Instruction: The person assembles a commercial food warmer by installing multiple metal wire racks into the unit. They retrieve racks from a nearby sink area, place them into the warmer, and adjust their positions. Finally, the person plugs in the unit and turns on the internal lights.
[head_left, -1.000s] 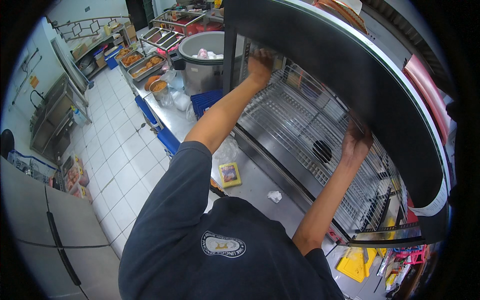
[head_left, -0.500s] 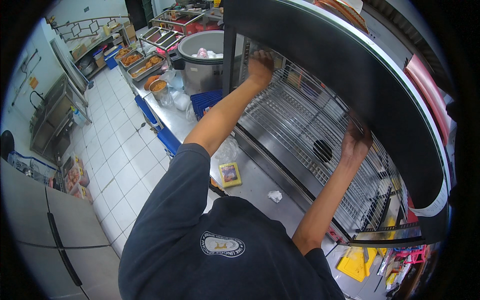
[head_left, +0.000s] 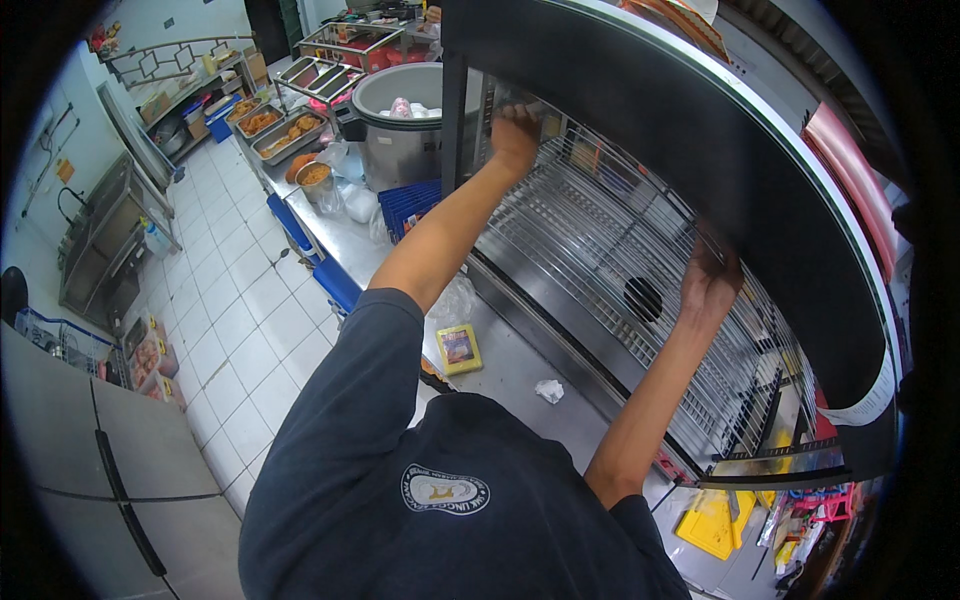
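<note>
A food display cabinet (head_left: 820, 200) with a black top panel stands before me, its side towards me open. Inside are slatted metal wire racks (head_left: 590, 215). Both my arms reach into it, raised and spread apart. My left hand (head_left: 515, 138) is closed at the rack's far left end, its fingers curled by the corner post. Further right, my right hand (head_left: 708, 282) is turned palm up, closed at the rack's other end. Its fingertips are in the shadow under the black panel and hard to make out. A round dark hole (head_left: 642, 299) shows below the racks.
Below the cabinet, the steel counter (head_left: 505, 385) holds a yellow packet (head_left: 459, 349) and crumpled white paper (head_left: 549, 391). Left of it stand a large steel pot (head_left: 400, 150), trays of fried food (head_left: 290, 137) and blue packets (head_left: 408, 208). A yellow board (head_left: 708, 525) lies lower right.
Both hands stay at the rack almost unmoved; the left one sits very slightly further left. The whole view has shifted a little.
</note>
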